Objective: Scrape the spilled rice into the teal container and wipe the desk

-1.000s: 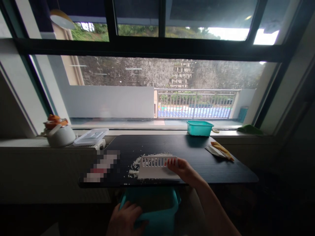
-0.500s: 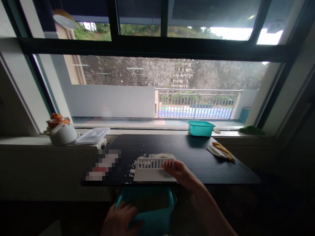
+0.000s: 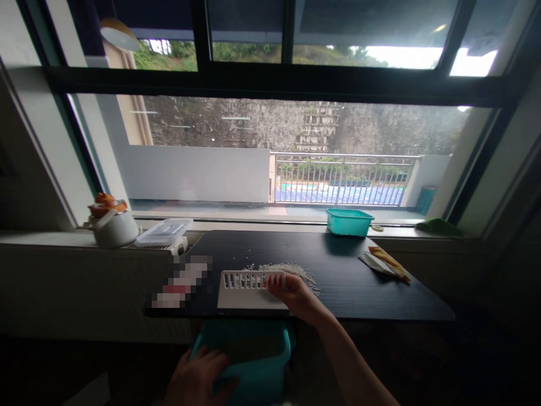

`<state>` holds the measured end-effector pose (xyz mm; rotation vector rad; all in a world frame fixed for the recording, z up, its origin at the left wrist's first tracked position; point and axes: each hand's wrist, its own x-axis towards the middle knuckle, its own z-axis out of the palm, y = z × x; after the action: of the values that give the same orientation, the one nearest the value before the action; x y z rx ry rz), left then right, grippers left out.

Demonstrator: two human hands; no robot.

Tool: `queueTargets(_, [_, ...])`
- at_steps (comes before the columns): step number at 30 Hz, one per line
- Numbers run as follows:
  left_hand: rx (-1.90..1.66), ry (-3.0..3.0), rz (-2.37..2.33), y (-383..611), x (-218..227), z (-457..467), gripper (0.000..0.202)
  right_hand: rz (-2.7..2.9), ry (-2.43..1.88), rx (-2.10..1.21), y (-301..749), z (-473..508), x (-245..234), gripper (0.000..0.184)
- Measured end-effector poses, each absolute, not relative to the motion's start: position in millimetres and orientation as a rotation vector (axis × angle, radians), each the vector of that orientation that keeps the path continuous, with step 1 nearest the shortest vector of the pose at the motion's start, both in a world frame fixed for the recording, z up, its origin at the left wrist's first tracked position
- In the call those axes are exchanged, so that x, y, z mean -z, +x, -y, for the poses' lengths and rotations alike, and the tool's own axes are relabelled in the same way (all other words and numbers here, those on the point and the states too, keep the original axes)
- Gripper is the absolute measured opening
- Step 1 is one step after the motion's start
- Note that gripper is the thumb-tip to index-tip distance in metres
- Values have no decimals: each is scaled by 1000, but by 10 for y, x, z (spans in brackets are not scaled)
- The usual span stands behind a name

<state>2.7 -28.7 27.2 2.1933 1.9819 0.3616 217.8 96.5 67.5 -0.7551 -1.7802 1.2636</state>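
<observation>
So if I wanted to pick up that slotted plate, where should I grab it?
Probably by the right end of the plate's slotted upper strip, coming from the right. The slots offer edges to hold, while the plain lower part faces the near edge of the table. The right hand grips it at that end.

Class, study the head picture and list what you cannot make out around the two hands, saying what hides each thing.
All in the head view:
1. How far the white grains spread, behind the white slotted plate and right hand.
2. Contents of the lower teal bin, lost in shadow.
3. The left hand's forearm, cut off by the bottom edge.
4. Whatever the pixelated patch covers.
</observation>
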Motion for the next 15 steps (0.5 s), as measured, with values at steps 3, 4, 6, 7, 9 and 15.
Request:
queueTargets(3, [-382, 2170, -1977, -29, -270, 283, 11, 1821, -769, -1302, 2180, -925, -679, 45])
queueTargets(4, [-389, 2164, -1981, -48, -265, 282, 10, 1826, -768, -1302, 2182, -917, -687, 45])
queueTargets(6, [-395, 2161, -2004, -80, -254, 284, 9, 1819, -754, -1274, 2159, -929, -717, 46])
queueTargets(7, [-391, 2163, -2020, -94, -249, 286, 9, 1823, -745, -1246, 2127, -953, -738, 46])
queueTargets(9, [-377, 2166, -2047, -118, -237, 290, 9, 1844, -732, -1167, 2017, -1032, -793, 47])
queueTargets(15, [-416, 2144, -2072, -183, -225, 300, 13, 1949, -705, -1044, 1553, -1370, -918, 42])
